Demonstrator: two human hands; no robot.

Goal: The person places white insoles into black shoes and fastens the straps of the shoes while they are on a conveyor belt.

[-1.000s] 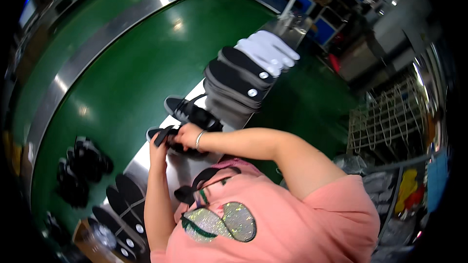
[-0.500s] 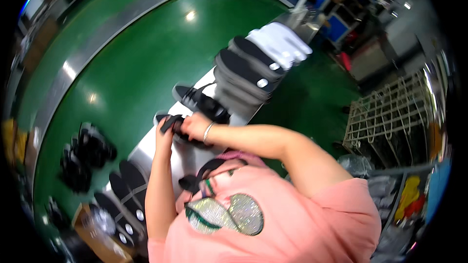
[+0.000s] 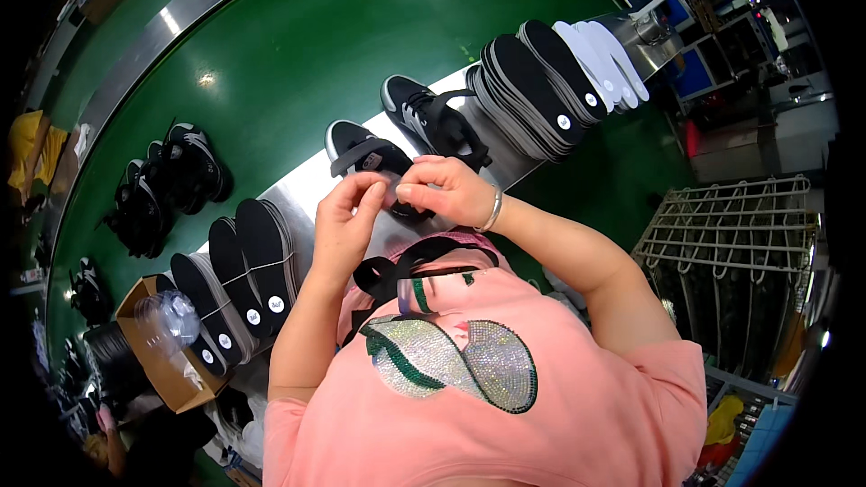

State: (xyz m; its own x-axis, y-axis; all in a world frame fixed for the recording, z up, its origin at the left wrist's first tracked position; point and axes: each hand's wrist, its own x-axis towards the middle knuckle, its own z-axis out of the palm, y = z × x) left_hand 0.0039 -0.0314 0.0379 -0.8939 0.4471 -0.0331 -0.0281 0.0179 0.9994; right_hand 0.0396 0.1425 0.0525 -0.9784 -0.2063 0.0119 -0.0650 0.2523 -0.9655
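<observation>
My left hand point(image 3: 345, 225) and my right hand point(image 3: 448, 189) are held close together over the near side of a black shoe point(image 3: 368, 155). Thumb and fingers are pinched on both. Between the fingertips there seems to be a small, thin, see-through piece, too faint to name. The shoe has a grey-white toe and a black strap standing up across it; my hands hide its heel end. Just right of it, a second black shoe point(image 3: 433, 117) with grey trim and laces lies on the metal bench point(image 3: 311, 182).
Black insoles point(image 3: 532, 81) are stacked at the bench's right end, beside white insoles point(image 3: 595, 54). More black insoles point(image 3: 257, 261) lie left, by a cardboard box point(image 3: 162, 370) holding clear plastic. Black shoes point(image 3: 171, 180) sit on the green surface. A wire rack point(image 3: 722, 234) stands right.
My hands have come off the shoe's strap and now meet in a pinch nearer my body. The view has turned, and the shoe shows more fully.
</observation>
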